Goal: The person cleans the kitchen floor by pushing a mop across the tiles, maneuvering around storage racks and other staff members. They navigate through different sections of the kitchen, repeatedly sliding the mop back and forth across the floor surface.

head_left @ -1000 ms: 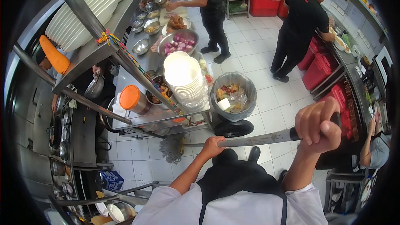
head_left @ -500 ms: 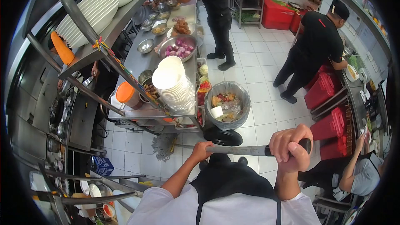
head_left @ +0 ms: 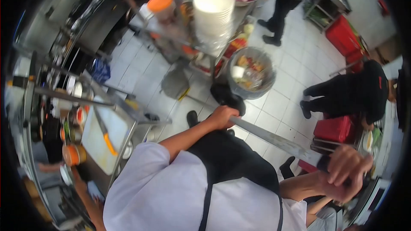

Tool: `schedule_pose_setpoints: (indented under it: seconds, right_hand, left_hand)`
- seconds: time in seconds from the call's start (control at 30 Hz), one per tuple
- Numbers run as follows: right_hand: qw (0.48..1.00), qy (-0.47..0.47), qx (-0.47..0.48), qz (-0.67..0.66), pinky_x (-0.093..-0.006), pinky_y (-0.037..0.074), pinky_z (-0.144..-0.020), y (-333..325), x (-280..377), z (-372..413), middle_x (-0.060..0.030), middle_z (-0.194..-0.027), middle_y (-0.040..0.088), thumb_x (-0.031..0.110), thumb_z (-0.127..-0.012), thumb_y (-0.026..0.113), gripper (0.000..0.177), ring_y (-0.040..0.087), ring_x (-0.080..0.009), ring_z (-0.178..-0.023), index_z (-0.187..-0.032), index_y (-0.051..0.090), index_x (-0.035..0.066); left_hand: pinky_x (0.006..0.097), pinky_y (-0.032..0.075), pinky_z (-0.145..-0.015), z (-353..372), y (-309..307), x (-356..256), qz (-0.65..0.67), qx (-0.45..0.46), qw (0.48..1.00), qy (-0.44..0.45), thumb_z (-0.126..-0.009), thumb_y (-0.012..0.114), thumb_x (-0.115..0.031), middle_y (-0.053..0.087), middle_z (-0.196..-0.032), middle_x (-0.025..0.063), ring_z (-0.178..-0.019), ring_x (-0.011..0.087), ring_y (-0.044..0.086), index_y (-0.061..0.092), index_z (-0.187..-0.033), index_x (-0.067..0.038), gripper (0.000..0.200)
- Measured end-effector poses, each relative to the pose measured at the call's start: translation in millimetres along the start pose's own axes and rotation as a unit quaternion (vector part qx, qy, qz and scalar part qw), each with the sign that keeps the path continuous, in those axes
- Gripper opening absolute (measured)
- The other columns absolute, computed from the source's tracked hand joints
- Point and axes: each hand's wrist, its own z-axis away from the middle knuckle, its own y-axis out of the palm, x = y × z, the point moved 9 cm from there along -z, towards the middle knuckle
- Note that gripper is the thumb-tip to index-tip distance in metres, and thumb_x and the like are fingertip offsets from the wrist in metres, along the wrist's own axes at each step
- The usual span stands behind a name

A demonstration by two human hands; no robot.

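Observation:
I hold a mop by its long grey pole, which slants across in front of my apron. My left hand is wrapped round the middle of the pole. Up close at the right, my right hand closes round the dark end of the handle; it is slightly blurred. The grey mop head, with a yellow piece at its neck, is on the white tiles at the far end of the pole. Just beyond my left hand lies a black lid on the floor.
A lined waste bin stands ahead, beside a steel table with stacked white containers. At left, a knife lies on a white cutting board. A co-worker in black stands right, near red bins.
My view has swung leftward, bringing the cutting board into sight. The pole now slants down to the right, and the mop head has shifted on the floor. Both hands keep their hold.

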Motion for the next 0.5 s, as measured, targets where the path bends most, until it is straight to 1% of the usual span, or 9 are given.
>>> schedule_pose_setpoints:
  seconds: [0.03,0.1,0.2,0.23,0.27,0.33,0.4,0.43,0.5]
  right_hand:
    - [1.0,-0.002,0.017,-0.008,-0.0249,0.037,-0.038,6,-4,4,0.0001,-0.046,0.05,0.012,-0.089,0.055,0.016,0.048,-0.0116,-0.036,-0.079,0.043,0.007]
    - [0.999,-0.019,0.04,-0.014,-0.0216,0.035,-0.04,23,-3,15,0.0012,-0.047,0.048,0.013,-0.09,0.051,0.012,0.046,-0.0089,-0.037,-0.082,0.044,0.007]
    - [0.997,0.011,0.081,-0.016,-0.0255,0.039,-0.037,41,-19,37,0.0004,-0.047,0.053,0.012,-0.085,0.061,0.022,0.051,-0.0124,-0.035,-0.075,0.042,0.01]
    - [0.999,0.006,0.038,-0.028,-0.0262,0.037,-0.037,43,-31,51,-0.0006,-0.047,0.052,0.011,-0.084,0.064,0.025,0.049,-0.0133,-0.035,-0.073,0.041,0.012]
    - [0.998,0.03,0.047,-0.043,-0.0274,0.035,-0.038,49,-45,61,-0.0004,-0.046,0.049,0.012,-0.085,0.062,0.025,0.048,-0.0142,-0.036,-0.073,0.041,0.012]
    - [0.996,0.063,0.052,-0.027,-0.0314,0.037,-0.044,49,-70,85,-0.0025,-0.048,0.046,0.013,-0.091,0.059,0.023,0.048,-0.017,-0.041,-0.076,0.042,0.011]
    - [0.993,0.12,0.014,-0.013,-0.0363,0.04,-0.055,30,-95,114,-0.0041,-0.053,0.044,0.008,-0.093,0.053,0.017,0.046,-0.0177,-0.047,-0.08,0.042,0.008]
    - [0.991,0.13,-0.011,-0.002,-0.0369,0.041,-0.056,20,-99,123,-0.0044,-0.053,0.044,0.008,-0.093,0.052,0.017,0.046,-0.0177,-0.047,-0.08,0.041,0.008]
    - [0.988,0.144,-0.048,0.036,-0.0377,0.04,-0.056,-1,-84,133,-0.0052,-0.053,0.043,0.007,-0.091,0.05,0.017,0.044,-0.0177,-0.047,-0.077,0.039,0.008]
  left_hand:
    - [0.0451,0.049,-0.06,2,2,4,0.01,-0.032,0.999,0.01,-0.077,0.071,-0.018,0.064,-0.068,0.0119,-0.066,0.0371,0.064,0.066,-0.073,-0.01,0.01]
    - [0.0436,0.049,-0.058,7,-10,8,-0.001,-0.047,0.999,0.024,-0.08,0.069,-0.017,0.062,-0.066,0.0124,-0.065,0.0366,0.063,0.063,-0.07,-0.009,0.015]
    - [0.0434,0.05,-0.059,22,-28,38,-0.053,-0.047,0.997,0.021,-0.079,0.069,-0.016,0.063,-0.067,0.0127,-0.066,0.0366,0.064,0.061,-0.07,-0.007,0.015]
    - [0.0435,0.05,-0.06,26,-34,54,-0.076,-0.048,0.996,0.019,-0.078,0.069,-0.015,0.063,-0.068,0.0127,-0.067,0.0367,0.064,0.06,-0.07,-0.007,0.014]
    - [0.0438,0.051,-0.061,30,-42,73,-0.087,-0.062,0.994,-0.003,-0.077,0.069,-0.015,0.064,-0.069,0.0128,-0.068,0.0369,0.064,0.061,-0.071,-0.007,0.013]
    - [0.0446,0.051,-0.063,40,-52,110,-0.105,-0.085,0.99,-0.046,-0.075,0.07,-0.015,0.065,-0.071,0.013,-0.07,0.0375,0.065,0.062,-0.073,-0.008,0.011]
    - [0.0474,0.051,-0.065,44,-52,131,-0.113,-0.088,0.989,-0.039,-0.079,0.07,-0.019,0.066,-0.072,0.0124,-0.074,0.0367,0.066,0.062,-0.071,-0.008,0.016]
    - [0.0488,0.051,-0.066,43,-53,133,-0.116,-0.093,0.988,-0.036,-0.082,0.071,-0.021,0.066,-0.072,0.0121,-0.076,0.0363,0.066,0.062,-0.07,-0.009,0.019]
    - [0.0496,0.051,-0.067,39,-33,124,-0.097,-0.028,0.995,-0.014,-0.08,0.071,-0.022,0.066,-0.072,0.0134,-0.076,0.0371,0.066,0.063,-0.07,-0.009,0.018]
